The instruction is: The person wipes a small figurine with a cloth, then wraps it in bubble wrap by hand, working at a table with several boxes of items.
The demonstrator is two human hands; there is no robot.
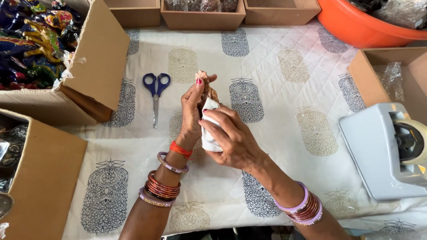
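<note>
Nearest, at lower left: open cardboard box (42, 178), contents mostly hidden, only shiny dark items visible at its left edge; at right edge: pale grey tape dispenser (382, 151) with tape roll, standing on the printed quilted cloth (284, 89). Centre, above the cloth: left hand (192, 113) upright, fingers curled closed around a small brownish figurine (207, 89), top of it protruding above the fingertips; right hand (231, 138) closed on a white cloth (209, 129), fingers pressing it against the figurine's lower part; bangles on both wrists. Just left of the hands, apart from them: blue-handled scissors (156, 95) lying flat, blades closed, pointing toward the near edge. Left, further back: large cardboard box (95, 58) holding brightly painted blue, gold and red figurines (35, 40), tightly packed. Right: cardboard box (378, 75) containing clear plastic wrap. Far edge: three brown trays (202, 18), middle one holding clear-wrapped items, the others' contents not discernible; orange tub (356, 26) at far right, clear plastic and dark items inside.
</note>
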